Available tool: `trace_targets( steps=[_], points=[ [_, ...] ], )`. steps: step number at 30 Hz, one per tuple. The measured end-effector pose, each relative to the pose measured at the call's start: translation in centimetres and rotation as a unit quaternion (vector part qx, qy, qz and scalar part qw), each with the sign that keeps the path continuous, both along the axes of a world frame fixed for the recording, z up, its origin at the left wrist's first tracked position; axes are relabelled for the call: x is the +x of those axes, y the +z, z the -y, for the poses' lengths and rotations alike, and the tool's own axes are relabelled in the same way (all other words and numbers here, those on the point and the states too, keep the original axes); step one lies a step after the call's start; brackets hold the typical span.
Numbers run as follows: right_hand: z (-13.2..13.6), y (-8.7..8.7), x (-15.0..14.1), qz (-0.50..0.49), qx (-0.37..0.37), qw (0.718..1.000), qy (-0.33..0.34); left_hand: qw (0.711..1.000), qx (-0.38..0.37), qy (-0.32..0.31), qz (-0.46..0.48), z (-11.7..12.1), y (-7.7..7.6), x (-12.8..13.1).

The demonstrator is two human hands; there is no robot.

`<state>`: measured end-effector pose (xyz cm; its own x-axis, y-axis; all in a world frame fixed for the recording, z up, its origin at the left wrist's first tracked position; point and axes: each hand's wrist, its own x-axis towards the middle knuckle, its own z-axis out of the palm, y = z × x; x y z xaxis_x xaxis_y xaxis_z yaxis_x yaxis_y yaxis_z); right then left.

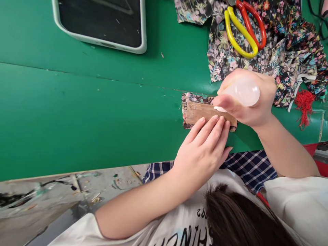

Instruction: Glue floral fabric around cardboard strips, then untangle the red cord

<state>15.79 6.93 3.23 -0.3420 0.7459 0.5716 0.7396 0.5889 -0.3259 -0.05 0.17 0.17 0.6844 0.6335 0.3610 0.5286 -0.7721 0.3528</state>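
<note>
The left hand [202,150] is lying open, its fingers stretched out close together and their tips resting on the near part of the brown strip [200,112]. The right hand [258,112] is gripping a translucent squeeze bottle [244,90], whose rounded base is facing the camera and whose other end is angling down toward the strip. Something white is showing by the right thumb; whether it is nozzle or glue, I cannot tell.

The step seems to be laying glue along the strip. Doing it well probably means squeezing lightly and evenly, tracing a thin line near the edges, and leaving the left fingertips pressing just clear of the wet path so that nothing is sliding or smearing.

The strip is lying flat on a slightly larger floral fabric piece [194,98], on the green counter [102,123] near the person. Its long axis is running left to right, dipping slightly toward the person at the right and roughly following the counter's seam [112,80]. One short end is pointing left, the other right.
</note>
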Motion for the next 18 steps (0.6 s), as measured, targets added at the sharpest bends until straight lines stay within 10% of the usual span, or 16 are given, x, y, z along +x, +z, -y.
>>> trace_targets(
  steps=[18],
  points=[
    [2.2,-0.3,3.4,-0.044,0.006,0.998,-0.046,0.999,-0.027,-0.013,-0.021,0.0,0.2,-0.2]
  ],
)
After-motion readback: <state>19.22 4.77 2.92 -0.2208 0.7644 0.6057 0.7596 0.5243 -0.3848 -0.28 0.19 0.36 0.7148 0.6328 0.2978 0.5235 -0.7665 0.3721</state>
